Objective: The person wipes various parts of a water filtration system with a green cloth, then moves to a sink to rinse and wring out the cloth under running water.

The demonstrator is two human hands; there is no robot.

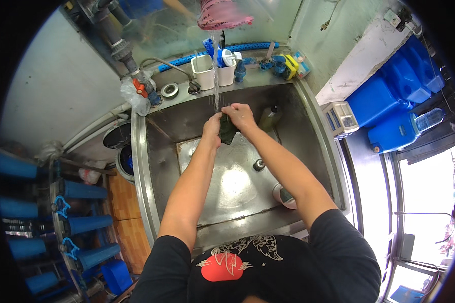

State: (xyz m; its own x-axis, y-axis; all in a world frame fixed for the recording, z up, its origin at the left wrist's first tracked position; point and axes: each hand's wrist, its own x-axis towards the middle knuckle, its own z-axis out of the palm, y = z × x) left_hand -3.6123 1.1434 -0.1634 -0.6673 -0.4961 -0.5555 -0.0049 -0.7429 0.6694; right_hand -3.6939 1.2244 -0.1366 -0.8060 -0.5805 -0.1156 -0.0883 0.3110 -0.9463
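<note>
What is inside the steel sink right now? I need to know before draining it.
Inside the sink: a green bottle, a drain plug and a pink-rimmed bowl. Both hands wring a dark cloth, covering the floor beneath.

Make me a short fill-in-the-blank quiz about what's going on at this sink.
1. Both hands hold a dark cloth under a stream of ____.
2. The cloth is held over a metal ____.
3. The left hand and right hand grip the ____ together.

Missing words: water; sink; cloth

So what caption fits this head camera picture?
Two hands hold a dark cloth under running water over a steel sink.
</note>
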